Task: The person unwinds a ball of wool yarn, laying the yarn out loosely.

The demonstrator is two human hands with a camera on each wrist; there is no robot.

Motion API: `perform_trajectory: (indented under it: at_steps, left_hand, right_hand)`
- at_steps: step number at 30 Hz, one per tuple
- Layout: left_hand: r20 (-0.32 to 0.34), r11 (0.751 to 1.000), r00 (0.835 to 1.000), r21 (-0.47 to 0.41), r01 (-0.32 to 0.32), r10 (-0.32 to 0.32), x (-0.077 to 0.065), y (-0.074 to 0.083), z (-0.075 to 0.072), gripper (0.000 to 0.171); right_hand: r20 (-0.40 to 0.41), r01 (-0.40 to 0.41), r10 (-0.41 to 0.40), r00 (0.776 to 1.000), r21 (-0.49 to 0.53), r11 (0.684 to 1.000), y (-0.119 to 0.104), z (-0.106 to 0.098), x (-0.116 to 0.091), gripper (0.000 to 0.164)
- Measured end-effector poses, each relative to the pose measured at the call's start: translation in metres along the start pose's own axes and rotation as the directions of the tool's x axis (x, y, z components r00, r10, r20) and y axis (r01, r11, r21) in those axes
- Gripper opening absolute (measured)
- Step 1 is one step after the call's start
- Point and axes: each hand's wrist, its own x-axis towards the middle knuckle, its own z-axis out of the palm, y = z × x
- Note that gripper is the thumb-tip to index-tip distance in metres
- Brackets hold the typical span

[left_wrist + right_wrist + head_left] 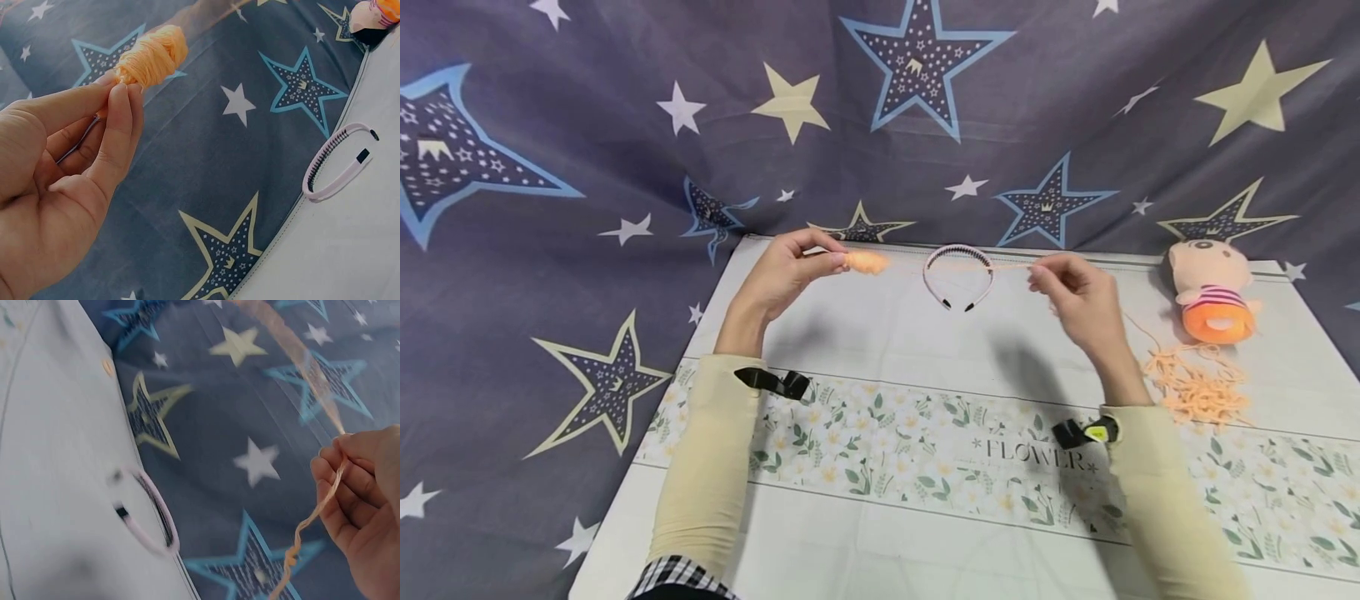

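Between thumb and fingertips, my left hand (790, 273) pinches one end of a small wound bundle of orange yarn (152, 57). Off to the right, my right hand (1081, 296) pinches a strand of the same yarn (324, 499). The strand stretches blurred across the gap between the hands and also hangs from the right fingers, with a knot or kink in its lower part. Both hands are raised over the far part of the table. A loose orange yarn pile (1206, 387) lies right of the right hand, and a thin strand runs towards it.
A pale pink headband (958, 250) with dark teeth lies at the table's back, between the hands. A plush doll (1213, 292) in orange lies at the back right. Behind the white table (865, 333) hangs a dark star-patterned cloth (895, 167). A floral band crosses the table.
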Motion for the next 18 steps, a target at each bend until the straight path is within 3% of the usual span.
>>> perform_trajectory:
  at_steps: [4,7,12,18]
  left_hand:
    - [-0.017,1.000,1.000,-0.029,0.007,-0.008,-0.001,0.000,-0.005,0.014]
    - [-0.025,0.999,1.000,-0.035,0.010,-0.011,-0.002,0.000,-0.008,0.014]
    - [-0.025,0.999,1.000,-0.049,0.000,-0.001,-0.002,-0.001,-0.014,0.015]
    - [-0.027,0.998,1.000,-0.069,-0.007,0.006,-0.003,-0.002,-0.020,0.016]
  right_hand:
    - [-0.088,-0.076,0.073,0.993,-0.040,0.996,0.029,-0.032,-0.003,0.018]
    - [-0.158,-0.170,0.154,0.975,-0.096,0.981,0.043,-0.060,-0.009,0.018]
    - [-0.273,-0.338,0.291,0.917,-0.143,0.930,0.062,-0.104,-0.026,0.015]
    - [-0.394,-0.446,0.350,0.850,-0.184,0.876,0.086,-0.144,-0.046,0.006]
